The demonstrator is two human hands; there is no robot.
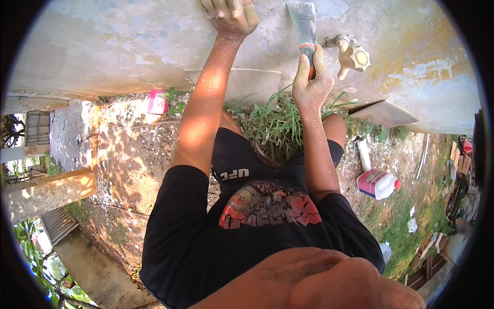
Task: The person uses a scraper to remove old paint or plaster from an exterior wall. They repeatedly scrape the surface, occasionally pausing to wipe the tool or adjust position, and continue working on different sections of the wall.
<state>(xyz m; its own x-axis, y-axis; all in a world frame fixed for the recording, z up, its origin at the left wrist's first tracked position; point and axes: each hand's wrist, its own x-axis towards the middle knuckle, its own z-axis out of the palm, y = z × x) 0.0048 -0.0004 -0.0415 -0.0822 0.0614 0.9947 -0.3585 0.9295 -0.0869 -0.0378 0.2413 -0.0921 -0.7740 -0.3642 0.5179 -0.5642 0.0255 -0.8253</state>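
My right hand [313, 83] grips the grey and orange handle of a putty knife [303, 23], its broad metal blade pointing up along the weathered, painted wall [135, 46]. Pale dust covers the hand and forearm. Over to the left, my left hand [233, 19] is raised at the wall, dusty too. The top edge of the picture cuts off its fingertips; a small red spot shows there, and whether it holds anything is unclear. Patches of flaking paint lie around the blade. A cream-coloured tap [353, 58] sticks out of the wall just right of the knife.
Grass [281, 123] grows at the wall's foot between my knees. Flat slabs [386, 113] lean there. On the ground at right lie a paint roller [363, 154] and a white jug with a red cap [378, 184]. A pink container [157, 102] stands at left, near a low concrete beam [50, 193].
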